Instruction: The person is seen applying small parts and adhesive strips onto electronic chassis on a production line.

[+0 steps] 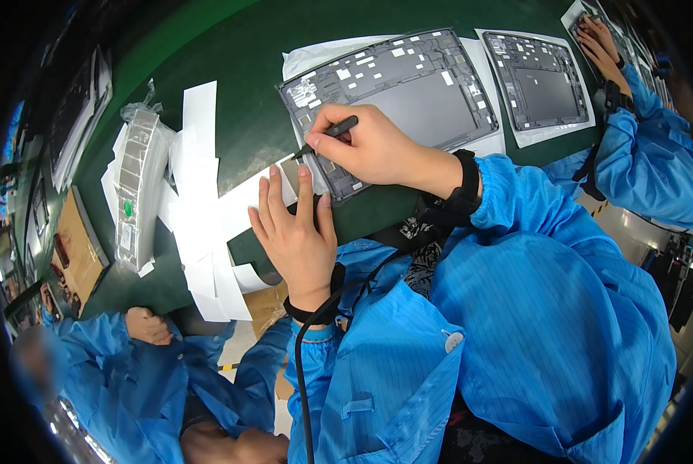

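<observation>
A black pen-shaped tool (345, 127) is pinched in the fingers of my right hand (379, 147). Its tip points down and left at a pale strip beside the left edge of a dark grey device housing (412, 112). Small white labels dot the housing, which lies on white sheets. My left hand (304, 247) has its fingers stretched out and apart, the fingertips over the end of a white paper strip (247, 203) and the housing's near left corner. The exact contact at the tool's tip is too small to make out.
Right of the first housing, a second similar housing (543, 89) lies on a white sheet. On the left are loose white paper strips (199, 147) and a plastic-wrapped bundle (136, 185). Co-workers in blue sit on both sides; one's hands (600, 48) work at the far right.
</observation>
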Demonstrator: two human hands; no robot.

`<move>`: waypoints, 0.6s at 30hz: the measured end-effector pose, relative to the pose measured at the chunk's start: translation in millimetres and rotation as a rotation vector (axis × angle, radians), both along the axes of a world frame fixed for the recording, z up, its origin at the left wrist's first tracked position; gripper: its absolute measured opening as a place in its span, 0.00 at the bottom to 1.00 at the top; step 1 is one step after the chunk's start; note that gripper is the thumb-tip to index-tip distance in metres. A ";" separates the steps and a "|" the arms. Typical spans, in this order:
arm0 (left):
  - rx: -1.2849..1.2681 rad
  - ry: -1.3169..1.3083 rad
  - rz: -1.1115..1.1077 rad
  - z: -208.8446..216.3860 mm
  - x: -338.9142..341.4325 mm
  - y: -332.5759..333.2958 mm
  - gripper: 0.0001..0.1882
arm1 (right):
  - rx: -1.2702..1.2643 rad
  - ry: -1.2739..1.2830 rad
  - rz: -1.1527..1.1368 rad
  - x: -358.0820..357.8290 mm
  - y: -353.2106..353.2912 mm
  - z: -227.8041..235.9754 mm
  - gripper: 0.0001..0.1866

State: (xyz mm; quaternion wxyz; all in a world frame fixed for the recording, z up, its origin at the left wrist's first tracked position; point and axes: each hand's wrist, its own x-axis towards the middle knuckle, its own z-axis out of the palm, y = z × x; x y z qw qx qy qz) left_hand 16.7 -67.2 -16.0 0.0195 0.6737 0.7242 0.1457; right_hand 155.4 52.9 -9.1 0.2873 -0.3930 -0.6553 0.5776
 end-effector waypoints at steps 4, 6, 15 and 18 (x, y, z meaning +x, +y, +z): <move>0.008 -0.002 0.008 -1.1 -1.8 -1.7 0.22 | -0.038 0.096 -0.041 -1.0 0.0 -4.3 0.07; 0.010 0.006 0.007 -2.3 -2.6 -1.9 0.22 | -0.023 0.069 -0.035 -1.4 0.9 -2.0 0.07; 0.010 0.010 0.007 -1.3 -0.7 -1.6 0.22 | 0.005 0.020 -0.003 -0.9 0.4 -2.0 0.07; 0.019 0.009 0.014 -1.8 -3.0 -3.3 0.22 | -0.007 0.040 0.016 -3.7 0.4 -4.0 0.07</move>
